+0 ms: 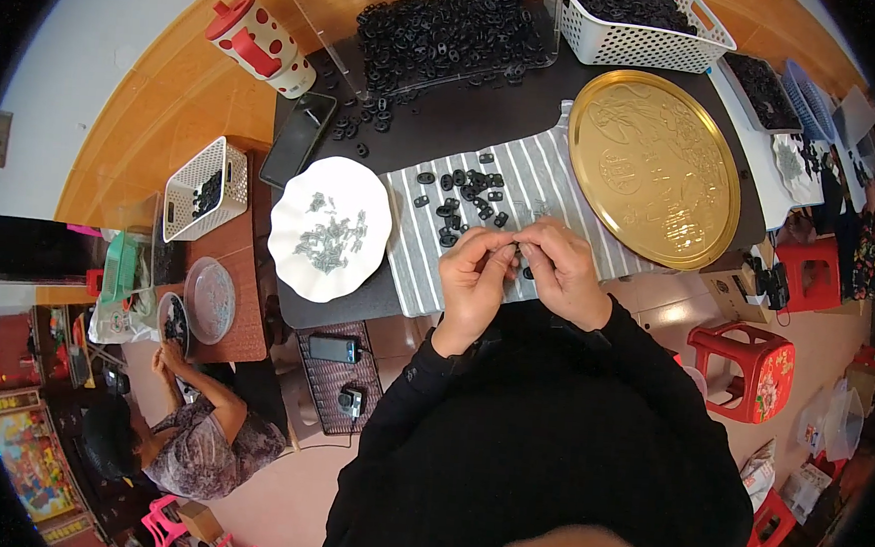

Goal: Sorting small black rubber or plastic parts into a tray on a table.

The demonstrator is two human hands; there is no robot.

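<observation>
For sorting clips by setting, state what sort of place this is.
Probably a home used as a workshop: heaped small black parts, a co-worker at a side table, and what looks like a television.

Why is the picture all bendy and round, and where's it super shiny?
Head view: the fisheye lens curves straight edges near the black rim; glare shines on the round, embossed, gold metallic tray and the glossy pale floor tiles; anything pinched between the bare left hand and bare right hand is too small to make out.
</observation>
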